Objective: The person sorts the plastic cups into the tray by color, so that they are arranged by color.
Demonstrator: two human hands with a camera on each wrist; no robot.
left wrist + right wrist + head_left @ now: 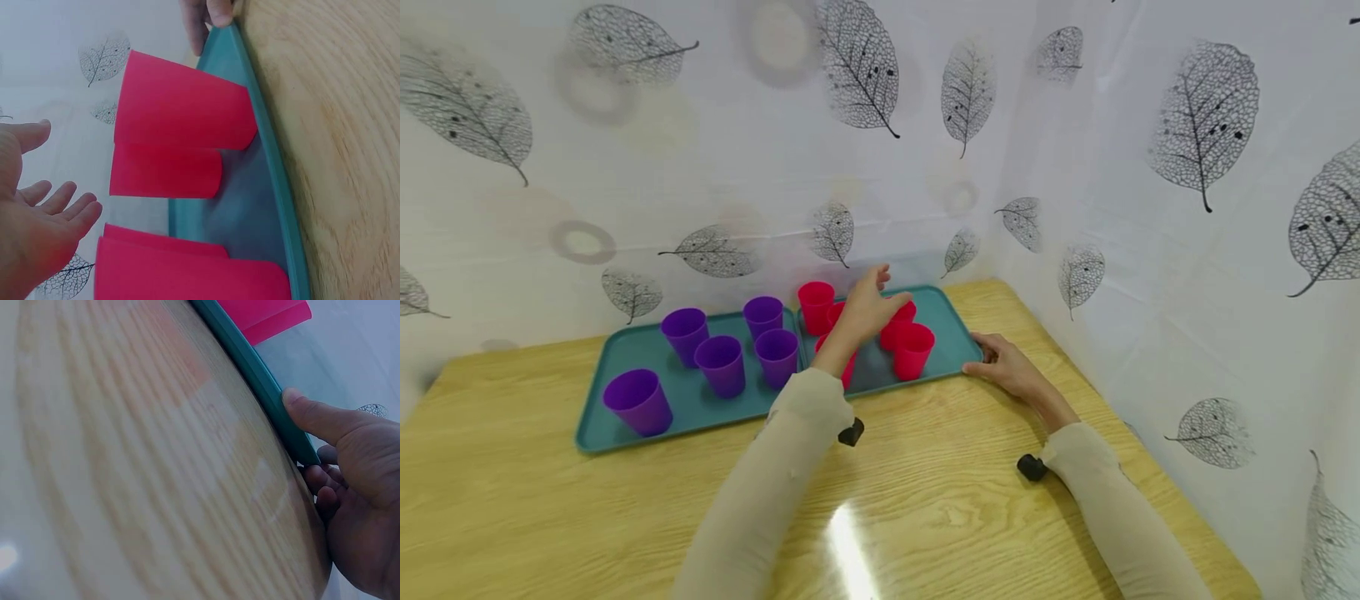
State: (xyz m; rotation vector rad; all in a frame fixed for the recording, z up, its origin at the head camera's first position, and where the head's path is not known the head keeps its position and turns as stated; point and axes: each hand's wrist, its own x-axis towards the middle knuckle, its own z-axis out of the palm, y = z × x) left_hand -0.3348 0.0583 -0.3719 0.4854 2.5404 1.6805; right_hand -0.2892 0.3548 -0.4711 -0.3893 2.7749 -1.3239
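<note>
My left hand (865, 312) hovers over the red cups with its fingers spread, holding nothing; the left wrist view shows its palm and thumb apart beside the cup rims. Below it several red cups (913, 353) stand upright on the right teal tray (942, 321), some partly hidden behind the hand and forearm. At that tray's near right corner, my right hand (1009, 367) grips the rim. The right wrist view has the thumb on the tray edge (262, 384) and the other fingers curled around the corner.
A second teal tray (597, 408) adjoins on the left, carrying several upright purple cups (640, 404). Both trays lie on a wooden table (925, 492). Behind and to the right hangs a white sheet (910, 183) with leaf prints, close to the table's edges.
</note>
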